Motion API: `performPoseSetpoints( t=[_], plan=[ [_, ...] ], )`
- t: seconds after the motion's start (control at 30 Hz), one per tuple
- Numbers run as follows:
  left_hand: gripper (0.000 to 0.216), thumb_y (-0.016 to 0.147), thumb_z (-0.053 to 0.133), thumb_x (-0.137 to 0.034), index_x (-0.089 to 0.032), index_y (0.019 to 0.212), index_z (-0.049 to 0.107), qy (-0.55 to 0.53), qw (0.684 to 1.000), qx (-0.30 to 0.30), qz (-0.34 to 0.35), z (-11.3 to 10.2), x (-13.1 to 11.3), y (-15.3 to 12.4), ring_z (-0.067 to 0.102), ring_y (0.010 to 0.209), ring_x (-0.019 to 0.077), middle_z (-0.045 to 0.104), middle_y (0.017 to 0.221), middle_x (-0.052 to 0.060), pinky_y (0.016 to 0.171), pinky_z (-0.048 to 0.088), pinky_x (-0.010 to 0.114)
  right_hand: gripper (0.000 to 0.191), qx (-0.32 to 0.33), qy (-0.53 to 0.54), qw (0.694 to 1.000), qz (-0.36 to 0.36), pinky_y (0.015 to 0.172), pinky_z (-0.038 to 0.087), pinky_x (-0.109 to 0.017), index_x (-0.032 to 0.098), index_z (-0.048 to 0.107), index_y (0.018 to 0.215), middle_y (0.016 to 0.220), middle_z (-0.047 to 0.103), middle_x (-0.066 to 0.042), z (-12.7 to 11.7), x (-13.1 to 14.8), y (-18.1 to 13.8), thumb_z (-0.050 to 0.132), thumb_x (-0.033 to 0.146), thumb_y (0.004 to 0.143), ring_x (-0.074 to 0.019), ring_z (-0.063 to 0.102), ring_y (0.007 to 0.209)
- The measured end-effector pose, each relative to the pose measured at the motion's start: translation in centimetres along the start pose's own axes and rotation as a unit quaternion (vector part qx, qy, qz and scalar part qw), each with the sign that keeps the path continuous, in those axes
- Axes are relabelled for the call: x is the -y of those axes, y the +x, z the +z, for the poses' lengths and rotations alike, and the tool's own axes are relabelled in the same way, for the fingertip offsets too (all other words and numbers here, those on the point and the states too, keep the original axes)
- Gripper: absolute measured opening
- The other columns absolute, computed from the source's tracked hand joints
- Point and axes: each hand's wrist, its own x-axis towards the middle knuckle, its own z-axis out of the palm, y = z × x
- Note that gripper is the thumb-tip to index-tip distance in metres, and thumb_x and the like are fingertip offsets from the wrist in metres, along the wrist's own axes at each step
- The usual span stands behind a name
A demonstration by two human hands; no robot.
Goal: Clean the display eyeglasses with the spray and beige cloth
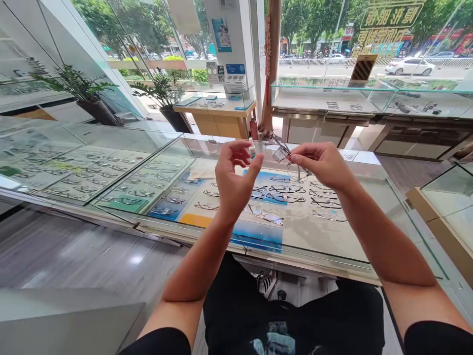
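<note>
The glasses [280, 154] are pinched at one side by the right hand [322, 161], presumably sparing the lenses; the left hand [235, 175] is held half-curled, nothing visibly gripped.

At centre, the left hand [234, 180] partly hides a small white bottle [252, 149]; both black sleeves [436, 339] cross the frame's lower edge.

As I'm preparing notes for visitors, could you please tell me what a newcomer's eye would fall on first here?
The right hand, pinching a pair of glasses above the glass counter, would likely draw the eye first, with the left hand raised beside it. Next come the rows of eyeglasses inside the counter, then the gold lettering on the window at the upper right.
</note>
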Motion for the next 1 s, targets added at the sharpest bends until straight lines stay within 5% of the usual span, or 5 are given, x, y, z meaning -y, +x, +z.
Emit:
performPoseSetpoints(
  t=[0.4, 0.57, 0.7, 0.83, 1.0],
  plan=[
    [0.043, 0.085, 0.089, -0.062, -0.019, 0.092, 0.086, -0.069, 0.959, 0.055, -0.270, -2.0, 1.3, -5.6, 0.051, 0.066, 0.0145, 0.064, 0.068, 0.000, 0.059, 0.037, 0.029, 0.021, -0.102, -0.223, 0.960, -0.134, 0.100, 0.063, -0.051, 0.022, 0.086, 0.104, 0.119, 0.086, -0.014, 11.4, -1.8, -3.9, 0.066, 0.030, 0.104, -0.0313, 0.080, 0.111],
    [0.042, 0.085, 0.088, -0.062, -0.020, 0.087, 0.083, -0.032, 0.964, 0.057, -0.258, -3.5, 2.7, -4.5, 0.048, 0.063, 0.0148, 0.060, 0.063, -0.001, 0.058, 0.036, 0.030, 0.028, -0.068, -0.240, 0.957, -0.150, 0.105, 0.063, -0.053, 0.023, 0.082, 0.125, 0.137, 0.082, -0.015, 12.5, -1.1, -5.1, 0.062, 0.029, 0.107, -0.0331, 0.078, 0.124],
    [0.024, 0.096, 0.077, -0.042, -0.020, 0.089, 0.083, 0.149, 0.961, 0.183, -0.143, -5.0, 4.1, -0.2, 0.047, 0.060, 0.0147, 0.056, 0.060, -0.002, 0.062, 0.035, 0.032, 0.020, -0.075, -0.234, 0.958, -0.150, 0.087, 0.062, -0.043, 0.024, 0.078, 0.099, 0.112, 0.083, -0.011, 9.2, -1.2, -4.6, 0.062, 0.034, 0.104, -0.0273, 0.077, 0.103],
    [0.021, 0.101, 0.069, -0.030, -0.020, 0.103, 0.087, 0.364, 0.847, 0.387, 0.017, -4.5, 5.8, 4.9, 0.066, 0.080, 0.0204, 0.081, 0.094, 0.009, 0.072, 0.042, 0.034, 0.048, -0.158, -0.311, 0.934, -0.082, 0.061, 0.034, -0.036, 0.028, 0.031, 0.059, 0.057, 0.034, 0.004, 4.2, -3.6, -3.8, 0.061, 0.033, 0.096, -0.0148, 0.031, 0.057],
    [0.030, 0.102, 0.059, -0.016, -0.017, 0.110, 0.087, 0.499, 0.690, 0.518, 0.083, -1.5, 9.4, 7.1, 0.076, 0.098, 0.0241, 0.085, 0.116, 0.014, 0.081, 0.046, 0.033, 0.057, -0.170, -0.311, 0.935, 0.006, 0.060, 0.024, -0.037, 0.029, 0.015, 0.058, 0.058, 0.013, 0.007, 1.4, -6.6, -4.0, 0.058, 0.032, 0.095, -0.0127, 0.017, 0.058]
  ],
)
